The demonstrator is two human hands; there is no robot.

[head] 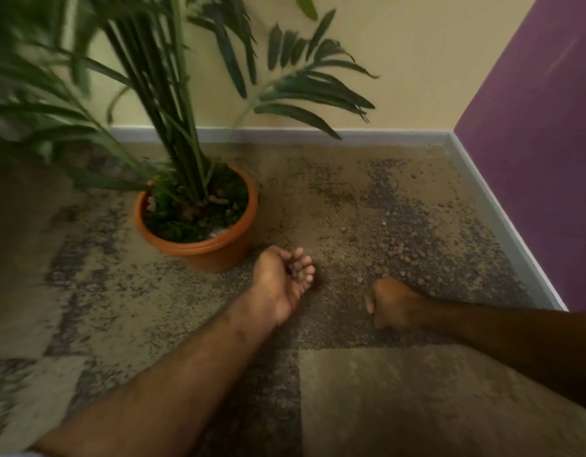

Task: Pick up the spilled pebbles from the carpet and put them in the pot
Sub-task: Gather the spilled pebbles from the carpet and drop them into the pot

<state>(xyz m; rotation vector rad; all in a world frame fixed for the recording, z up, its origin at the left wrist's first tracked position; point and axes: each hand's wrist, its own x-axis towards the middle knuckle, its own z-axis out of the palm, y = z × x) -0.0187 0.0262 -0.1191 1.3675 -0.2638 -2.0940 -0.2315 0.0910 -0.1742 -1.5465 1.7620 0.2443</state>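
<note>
Both hands sit just right of the pot (199,239); I see my left hand (280,282) cupping pebbles (397,250); my right hand (389,303) fisted, contents hidden; more scattered farther right on carpet (357,390).

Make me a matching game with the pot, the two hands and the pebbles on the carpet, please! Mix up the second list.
Things:
1. pot
2. left hand
3. right hand
4. spilled pebbles

States:
A. cupped palm-up, with pebbles in it
B. scattered on the carpet near the purple wall
C. orange, with a green plant in it
D. curled into a fist, low by the carpet

Pairs: 1-C, 2-A, 3-D, 4-B
</note>
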